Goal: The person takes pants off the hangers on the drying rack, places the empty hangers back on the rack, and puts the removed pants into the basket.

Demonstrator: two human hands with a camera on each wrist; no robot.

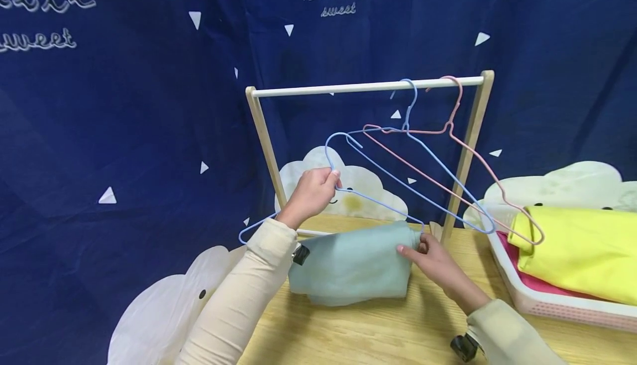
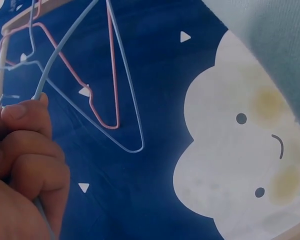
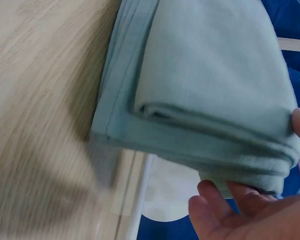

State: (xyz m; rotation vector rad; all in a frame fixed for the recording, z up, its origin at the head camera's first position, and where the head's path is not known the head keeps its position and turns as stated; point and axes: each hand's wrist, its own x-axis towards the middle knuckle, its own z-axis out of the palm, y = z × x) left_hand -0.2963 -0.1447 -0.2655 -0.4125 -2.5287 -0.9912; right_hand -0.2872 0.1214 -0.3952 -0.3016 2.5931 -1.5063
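Note:
My left hand (image 1: 312,191) grips a blue wire hanger (image 1: 378,203) at the neck, just below its hook. In the left wrist view, the fingers of that hand (image 2: 30,160) are curled round the blue hanger wire (image 2: 60,45). A folded pale green cloth (image 1: 355,265) hangs from the lower part of this hanger, above the table. At the cloth's right end, my right hand (image 1: 438,260) pinches its edge near the hanger's corner. From the right wrist, the cloth (image 3: 205,65) shows several folded layers, with the thumb on one side and the fingers (image 3: 220,205) beneath.
Behind the hands stands a rack with a white rail (image 1: 338,88) and wooden posts. Another blue hanger (image 1: 448,174) and a pink hanger (image 1: 490,168) hang at its right. On the wooden table (image 1: 348,332), a white basket (image 1: 562,305) at right holds yellow cloth (image 1: 582,249) and pink-red cloth.

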